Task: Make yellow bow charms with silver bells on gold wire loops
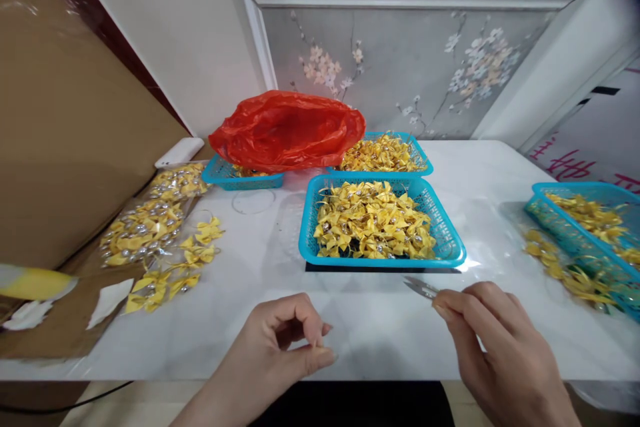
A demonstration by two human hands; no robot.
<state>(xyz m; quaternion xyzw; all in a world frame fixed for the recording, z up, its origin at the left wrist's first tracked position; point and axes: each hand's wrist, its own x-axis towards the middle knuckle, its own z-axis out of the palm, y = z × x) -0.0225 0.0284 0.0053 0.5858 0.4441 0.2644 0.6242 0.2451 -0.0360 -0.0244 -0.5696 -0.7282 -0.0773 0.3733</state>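
Note:
My right hand (pixel 493 340) grips a small pair of metal snips (pixel 421 287), whose pointed blades reach left over the white table (pixel 370 340). The handles are mostly covered by my fingers. My left hand (pixel 280 347) is closed in a pinch above the table's front edge; whatever lies between its fingertips is too small to make out. Just beyond both hands stands a blue plastic basket (pixel 383 260), heaped with yellow ribbon flowers (pixel 375 220) that have silvery beads. Several loose yellow flowers (pixel 200 250) lie to the left of my left hand.
An open red plastic bag (pixel 287 133) rests over a blue basket (pixel 245 181) at the back. Another blue basket (pixel 423 167) of flowers adjoins it. At the right stands one more basket (pixel 580 227). Bagged flowers (pixel 145 230) and cardboard (pixel 60 320) lie at the left.

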